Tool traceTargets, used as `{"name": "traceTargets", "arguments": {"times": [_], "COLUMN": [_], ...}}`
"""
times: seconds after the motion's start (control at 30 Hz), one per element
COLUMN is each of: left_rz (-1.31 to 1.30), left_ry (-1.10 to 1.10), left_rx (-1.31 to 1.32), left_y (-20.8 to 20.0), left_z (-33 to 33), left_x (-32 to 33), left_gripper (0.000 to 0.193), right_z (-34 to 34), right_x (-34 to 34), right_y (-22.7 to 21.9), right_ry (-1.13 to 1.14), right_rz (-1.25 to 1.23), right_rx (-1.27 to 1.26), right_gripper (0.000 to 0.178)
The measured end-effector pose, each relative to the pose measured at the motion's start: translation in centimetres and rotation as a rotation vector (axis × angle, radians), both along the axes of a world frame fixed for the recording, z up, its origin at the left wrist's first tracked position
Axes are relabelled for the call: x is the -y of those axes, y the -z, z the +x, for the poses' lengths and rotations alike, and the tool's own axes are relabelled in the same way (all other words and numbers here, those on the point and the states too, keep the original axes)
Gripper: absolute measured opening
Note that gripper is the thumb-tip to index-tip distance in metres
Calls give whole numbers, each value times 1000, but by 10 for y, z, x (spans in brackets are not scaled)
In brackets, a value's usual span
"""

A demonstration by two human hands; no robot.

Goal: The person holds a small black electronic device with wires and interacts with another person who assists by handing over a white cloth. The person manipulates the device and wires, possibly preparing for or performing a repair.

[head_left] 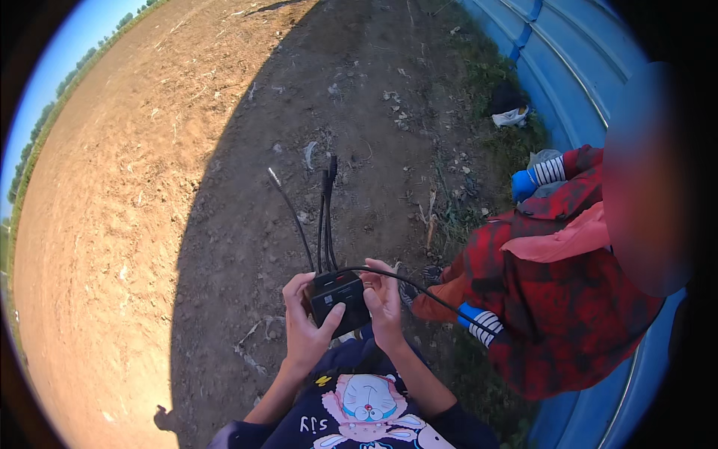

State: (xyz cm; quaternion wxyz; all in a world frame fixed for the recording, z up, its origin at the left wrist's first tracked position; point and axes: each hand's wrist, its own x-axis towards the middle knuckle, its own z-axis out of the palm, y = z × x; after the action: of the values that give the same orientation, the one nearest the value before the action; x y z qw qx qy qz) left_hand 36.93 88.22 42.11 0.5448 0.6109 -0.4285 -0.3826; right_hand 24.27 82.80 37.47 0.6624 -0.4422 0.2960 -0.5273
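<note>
A small black box (pixel 338 298) with cables coming out of its far end is held in front of my body. My left hand (pixel 310 322) grips its left side, thumb pressed on the face and fingers round the edge. On the opposite side my right hand (pixel 384 305) holds the box, with its thumb at the near right edge. Several black cables (pixel 327 217) stick out away from me, and a thinner one with a silvery tip (pixel 274 177) leans left. Another black cable (pixel 426 290) arcs right toward the person beside me; its far end is hard to make out.
A person in a red and black checked jacket (pixel 516 299) stands close at my right, wearing blue gloves (pixel 524 185) with striped cuffs. Behind them runs a blue metal wall (pixel 572 71). Bare soil (pixel 247 299) with dry scraps lies underfoot. A white bag (pixel 511 117) rests by the wall.
</note>
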Motion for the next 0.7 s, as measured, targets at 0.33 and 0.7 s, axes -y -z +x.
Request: {"name": "traceTargets", "arguments": {"times": [0.33,0.7], "left_rz": [-18,-10], "left_ry": [47,74], "left_rx": [44,88], "left_y": [-4,-14], "left_z": [-2,-8], "left_x": [4,20], "left_gripper": [69,71], "right_z": [-19,-23], "right_x": [50,61], "right_y": [-24,-21], "right_ry": [-51,15], "right_rz": [-49,-70], "right_rx": [-252,-179], "right_gripper": [8,7]}}
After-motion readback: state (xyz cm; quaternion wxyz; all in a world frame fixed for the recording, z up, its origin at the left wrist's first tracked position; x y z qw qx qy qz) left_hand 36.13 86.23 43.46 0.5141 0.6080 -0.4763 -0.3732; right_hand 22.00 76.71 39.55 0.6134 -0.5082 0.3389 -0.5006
